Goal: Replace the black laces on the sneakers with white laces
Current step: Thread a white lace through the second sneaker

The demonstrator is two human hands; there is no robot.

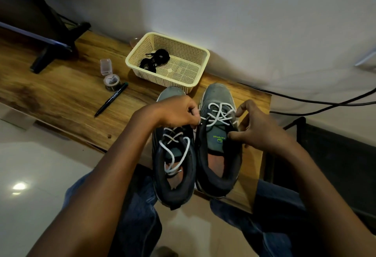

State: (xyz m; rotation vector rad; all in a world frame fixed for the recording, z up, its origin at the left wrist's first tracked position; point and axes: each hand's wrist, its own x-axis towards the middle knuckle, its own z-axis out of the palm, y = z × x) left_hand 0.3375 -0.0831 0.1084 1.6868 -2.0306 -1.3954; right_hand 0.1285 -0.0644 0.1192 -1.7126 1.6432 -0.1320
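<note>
Lacing right-hand sneaker (pixel 218 134): white lace (pixel 220 114) crosses its upper eyelets. Left hand (pixel 177 112) pinches one lace end at the shoe's inner edge; right hand (pixel 258 128), fingers curled, works the outer edge, hold unclear. Lace runs crosswise between both hands. Black laces (pixel 154 59) sit in basket (pixel 195 81).

Both hands fwd, L hand (pixel 176 112) pinching, R hand (pixel 256 128) fingers curled.

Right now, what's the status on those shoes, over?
Left hand pinching white lace on right sneaker; right hand at its other side. Left sneaker white-laced, ends loose. Black laces in basket. Nothing in the way.
</note>
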